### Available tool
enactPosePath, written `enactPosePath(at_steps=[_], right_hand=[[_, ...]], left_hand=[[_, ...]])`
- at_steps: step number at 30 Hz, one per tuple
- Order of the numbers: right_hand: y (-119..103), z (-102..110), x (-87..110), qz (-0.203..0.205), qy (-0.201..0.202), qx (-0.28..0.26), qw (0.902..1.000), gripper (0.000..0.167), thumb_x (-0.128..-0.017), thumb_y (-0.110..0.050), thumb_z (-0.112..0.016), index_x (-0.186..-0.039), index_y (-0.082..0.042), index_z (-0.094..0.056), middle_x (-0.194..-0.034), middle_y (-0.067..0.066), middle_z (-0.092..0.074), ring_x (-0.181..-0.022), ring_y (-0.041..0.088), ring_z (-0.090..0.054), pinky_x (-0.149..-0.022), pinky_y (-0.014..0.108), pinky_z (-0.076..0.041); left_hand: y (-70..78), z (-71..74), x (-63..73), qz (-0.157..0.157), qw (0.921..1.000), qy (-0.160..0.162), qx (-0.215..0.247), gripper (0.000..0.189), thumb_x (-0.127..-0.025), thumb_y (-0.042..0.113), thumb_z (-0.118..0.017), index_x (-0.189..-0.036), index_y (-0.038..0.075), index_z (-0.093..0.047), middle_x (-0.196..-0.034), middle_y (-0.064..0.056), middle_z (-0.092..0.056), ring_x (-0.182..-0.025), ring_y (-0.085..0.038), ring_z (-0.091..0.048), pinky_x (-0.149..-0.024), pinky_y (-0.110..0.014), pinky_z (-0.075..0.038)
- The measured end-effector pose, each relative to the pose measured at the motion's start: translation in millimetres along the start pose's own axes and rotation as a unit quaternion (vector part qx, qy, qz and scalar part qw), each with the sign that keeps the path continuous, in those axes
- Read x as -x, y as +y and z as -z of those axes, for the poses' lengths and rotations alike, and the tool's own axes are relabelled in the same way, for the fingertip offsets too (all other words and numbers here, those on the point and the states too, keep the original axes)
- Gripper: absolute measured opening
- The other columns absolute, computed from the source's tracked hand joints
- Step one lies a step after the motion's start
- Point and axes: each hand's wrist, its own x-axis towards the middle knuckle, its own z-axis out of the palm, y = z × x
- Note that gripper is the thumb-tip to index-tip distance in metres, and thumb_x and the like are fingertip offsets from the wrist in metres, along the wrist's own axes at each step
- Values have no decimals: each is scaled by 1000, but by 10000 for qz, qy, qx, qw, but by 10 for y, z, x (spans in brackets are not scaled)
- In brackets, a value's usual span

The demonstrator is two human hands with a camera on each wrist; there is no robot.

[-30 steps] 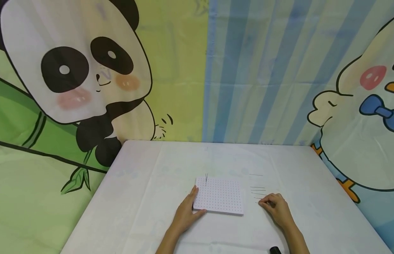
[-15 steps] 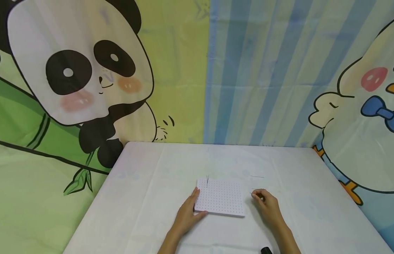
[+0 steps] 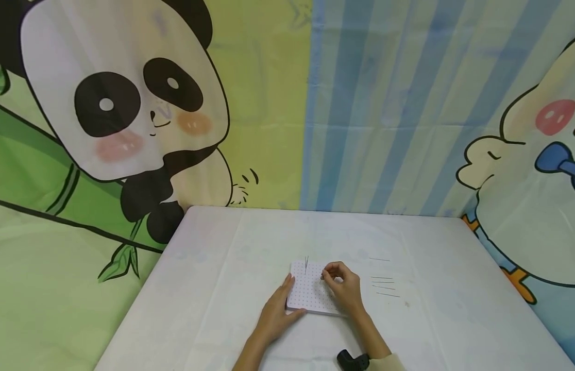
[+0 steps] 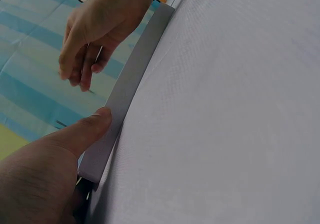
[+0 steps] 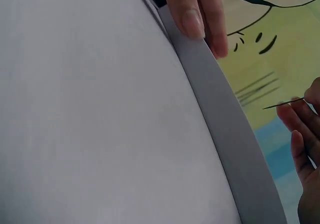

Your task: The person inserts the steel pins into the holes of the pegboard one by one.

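A white board with a grid of small holes (image 3: pixel 308 299) lies on the table. My left hand (image 3: pixel 275 310) holds its near left corner, the thumb (image 4: pixel 92 126) against the front edge and the fingers along the left side. Over the board's right part, my right hand (image 3: pixel 347 292) pinches a thin dark needle (image 5: pixel 282 104) between thumb and fingertips; the right wrist view shows it sticking out past them. A few thin needles (image 3: pixel 306 265) stand upright near the board's far left corner. Part of the board's right side is hidden behind my right hand.
Several loose needles (image 3: pixel 382 282) lie in rough rows on the white table (image 3: pixel 222 288) to the right of the board. Another needle (image 3: pixel 379 259) lies farther back. A black device (image 3: pixel 352 360) is at my right wrist. A cartoon-printed cloth (image 3: pixel 257 103) hangs behind the table.
My right hand has lifted a needle from the row at the right and moved left with it over the board. The left hand keeps its hold on the corner.
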Motion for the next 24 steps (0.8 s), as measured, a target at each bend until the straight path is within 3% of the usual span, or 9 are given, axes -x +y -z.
enactPosePath(at_steps=[8,17,24], right_hand=[[376,-382,-38,-37,192,-78,9998,9,-84,-5,-66,-90,-7,-61,-79,-1,-67,-69,13,-63,-63,24,-54],[367,-431,-55,137,182,153,9996,8,-83,-6,-66,-89,-10,-61,-78,-7,-66,-67,6,-62,-59,22,-53],[384,-456,-39,375,-274,566,9973,11,-81,-4,-67,-87,-12,-61,-77,-8,-65,-67,4,-59,-59,21,-51]], left_hand=[[-11,6,-14,-132,9999,69,-49,83,-78,40,-70,-144,8,-31,-150,-5,-24,-130,-29,-35,-104,-45,-32],[0,12,0,-184,9998,45,-75,81,-79,38,-70,-143,7,-32,-150,-5,-24,-129,-30,-36,-103,-46,-33],[-2,12,12,-152,9998,54,-94,80,-79,38,-71,-143,8,-34,-150,-6,-24,-129,-32,-36,-102,-48,-34]])
